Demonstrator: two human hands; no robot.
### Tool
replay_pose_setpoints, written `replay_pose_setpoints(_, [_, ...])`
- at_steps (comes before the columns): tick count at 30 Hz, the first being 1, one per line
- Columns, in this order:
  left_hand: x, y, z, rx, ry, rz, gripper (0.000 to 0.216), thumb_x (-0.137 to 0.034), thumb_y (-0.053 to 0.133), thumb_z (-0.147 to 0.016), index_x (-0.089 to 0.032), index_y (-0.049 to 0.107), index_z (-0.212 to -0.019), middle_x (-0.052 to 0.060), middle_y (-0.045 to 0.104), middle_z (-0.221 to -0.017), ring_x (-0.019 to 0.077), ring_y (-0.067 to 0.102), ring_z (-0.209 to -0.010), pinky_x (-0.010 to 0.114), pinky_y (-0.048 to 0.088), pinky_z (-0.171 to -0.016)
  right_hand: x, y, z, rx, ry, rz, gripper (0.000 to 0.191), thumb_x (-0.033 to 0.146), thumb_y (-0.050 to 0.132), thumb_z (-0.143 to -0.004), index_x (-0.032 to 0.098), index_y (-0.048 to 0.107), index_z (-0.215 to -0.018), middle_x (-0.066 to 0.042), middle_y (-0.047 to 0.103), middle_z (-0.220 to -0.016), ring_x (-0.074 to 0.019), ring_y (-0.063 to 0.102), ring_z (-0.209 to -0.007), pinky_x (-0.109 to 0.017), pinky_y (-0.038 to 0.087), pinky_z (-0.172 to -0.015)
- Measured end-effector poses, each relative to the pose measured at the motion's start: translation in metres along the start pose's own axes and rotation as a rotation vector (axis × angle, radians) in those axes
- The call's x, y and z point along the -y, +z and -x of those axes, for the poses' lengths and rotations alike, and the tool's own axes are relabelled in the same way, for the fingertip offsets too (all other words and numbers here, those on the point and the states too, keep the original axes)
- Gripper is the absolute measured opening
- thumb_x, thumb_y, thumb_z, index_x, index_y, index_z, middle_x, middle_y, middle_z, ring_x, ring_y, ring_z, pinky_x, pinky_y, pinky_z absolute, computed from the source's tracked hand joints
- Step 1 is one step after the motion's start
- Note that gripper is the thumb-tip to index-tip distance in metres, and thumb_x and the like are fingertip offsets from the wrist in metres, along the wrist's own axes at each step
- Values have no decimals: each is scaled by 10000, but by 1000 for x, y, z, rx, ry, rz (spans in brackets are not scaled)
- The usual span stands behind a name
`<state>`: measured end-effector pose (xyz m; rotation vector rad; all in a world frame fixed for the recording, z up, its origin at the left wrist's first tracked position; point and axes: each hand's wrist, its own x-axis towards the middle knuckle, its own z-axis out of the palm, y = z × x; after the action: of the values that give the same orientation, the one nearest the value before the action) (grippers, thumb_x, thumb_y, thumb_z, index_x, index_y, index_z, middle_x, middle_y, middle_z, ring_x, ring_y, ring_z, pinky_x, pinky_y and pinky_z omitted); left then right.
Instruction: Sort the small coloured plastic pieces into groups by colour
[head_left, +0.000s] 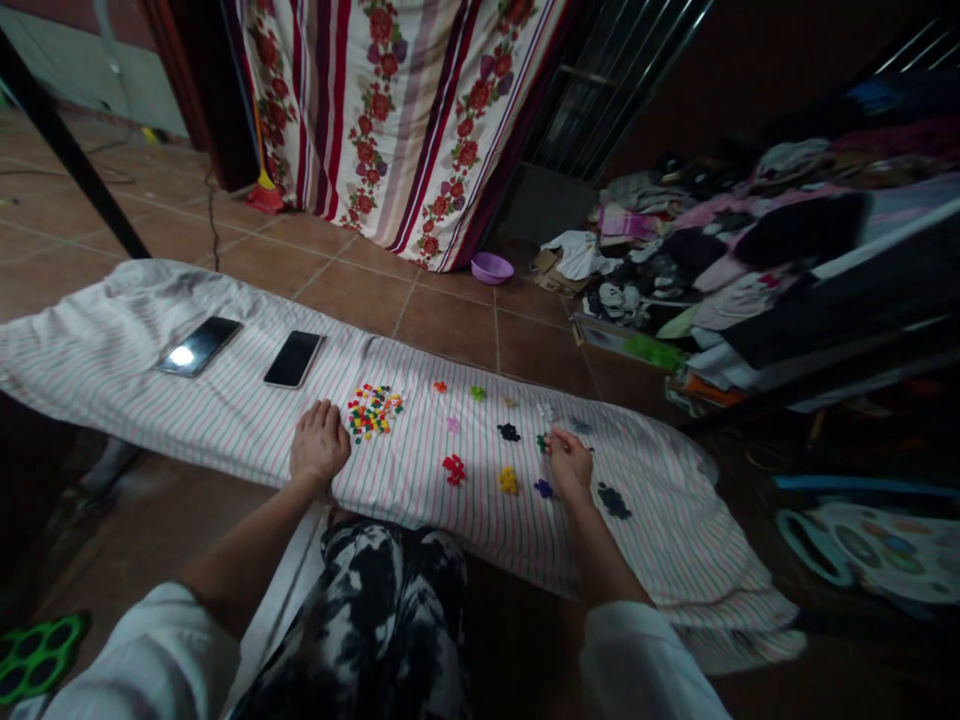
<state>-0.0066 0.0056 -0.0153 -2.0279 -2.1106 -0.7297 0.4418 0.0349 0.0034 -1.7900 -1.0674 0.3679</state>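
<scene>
My left hand (pixel 319 443) rests palm-down on a striped cloth (pixel 225 420), fingers curled loosely, just left of a heap of small mixed-colour pieces (pixel 373 410). My right hand (pixel 569 463) lies on the cloth further right, fingertips pinched at a small green piece (pixel 541 441). Around it sit small sorted clusters: red (pixel 453 468), yellow (pixel 508 481), purple (pixel 543 489), dark blue (pixel 508 432) and a dark cluster (pixel 614 501).
Two phones (pixel 199 346) (pixel 293 358) lie on the cloth at the left. A flowered curtain (pixel 405 110) hangs behind, with a purple bowl (pixel 492 268) on the tiled floor. A pile of clothes (pixel 750 260) fills the right side.
</scene>
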Motion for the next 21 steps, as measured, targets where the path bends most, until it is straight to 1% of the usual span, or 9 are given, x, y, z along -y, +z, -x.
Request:
replay_pose_setpoints(4, [0,2,0,-6,-2,1,439,-260,374,-866,-60,577,-1200,195,559,-1306,308,453,-1278,441,329,-1071,27,36,18,143,4,-58,431,410,493,-708,139,686,-981,-98,714,-829,-210,664,-757,-344,524,-729])
replay_pose_setpoints(7, [1,3,0,-5,1,-5,439,-257,373,-866,-58,578,-1200,198,554,-1313,311,449,-1283,443,330,-1071,41,60,32,243,-26,-53,406,390,476,-720,152,687,-972,-95,718,-842,-216,666,-776,-352,522,-750])
replay_pose_setpoints(10, [0,3,0,-1,-7,-6,440,-261,377,-866,-60,580,-1201,194,553,-1318,312,452,-1281,446,335,-1067,52,81,46,322,-111,-24,356,354,478,-721,169,698,-932,-86,720,-853,-224,663,-819,-357,518,-775])
replay_pose_setpoints(16, [-1,0,0,-4,-16,14,439,-257,364,-873,-57,585,-1194,192,558,-1312,307,451,-1282,443,332,-1072,80,120,75,429,-375,-13,294,271,450,-757,198,713,-870,-68,706,-896,-204,644,-870,-346,495,-848])
replay_pose_setpoints(21, [-2,-2,0,7,-27,55,436,-255,365,-869,-64,588,-1192,199,557,-1310,306,448,-1283,459,332,-1072,107,151,94,514,-478,64,283,236,460,-810,225,725,-909,-46,672,-882,-170,622,-835,-289,491,-797])
